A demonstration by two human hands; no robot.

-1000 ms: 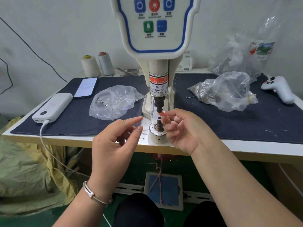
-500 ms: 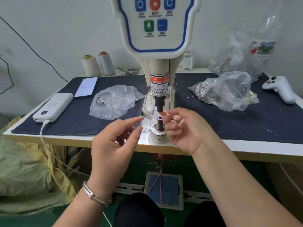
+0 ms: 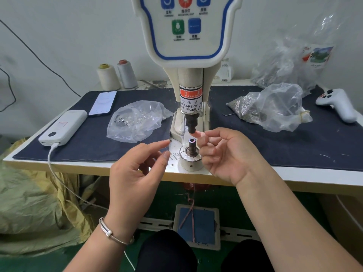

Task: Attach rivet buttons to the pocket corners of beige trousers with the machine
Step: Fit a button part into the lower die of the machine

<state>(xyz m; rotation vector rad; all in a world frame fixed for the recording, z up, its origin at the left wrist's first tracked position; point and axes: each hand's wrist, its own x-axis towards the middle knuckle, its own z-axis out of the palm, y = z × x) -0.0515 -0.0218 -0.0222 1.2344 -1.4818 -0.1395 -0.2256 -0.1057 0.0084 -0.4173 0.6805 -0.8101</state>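
Note:
The rivet machine (image 3: 186, 36) stands at the middle of the table, its black upper punch (image 3: 191, 124) hanging over the lower die post (image 3: 192, 143), whose top shows a small lilac ring. My right hand (image 3: 225, 156) is just right of the post. Its index fingertip touches the punch's lower end and the other fingers curl loosely; I see nothing in them. My left hand (image 3: 135, 173) hovers left of the die with relaxed fingers, holding nothing. A heap of pale beige-yellow cloth (image 3: 29, 203) lies below the table on the left; whether it is the trousers I cannot tell.
Clear bags of metal parts lie left (image 3: 137, 120) and right (image 3: 271, 107) of the machine on the dark mat (image 3: 294, 146). A phone (image 3: 103, 103), power bank (image 3: 62, 128), two thread cones (image 3: 108, 77) and a white controller (image 3: 337, 107) sit around. A foot pedal (image 3: 196, 226) is on the floor.
My right hand's lower fingers have eased a little to the right, uncovering the top of the die post. The left hand has stayed where it was.

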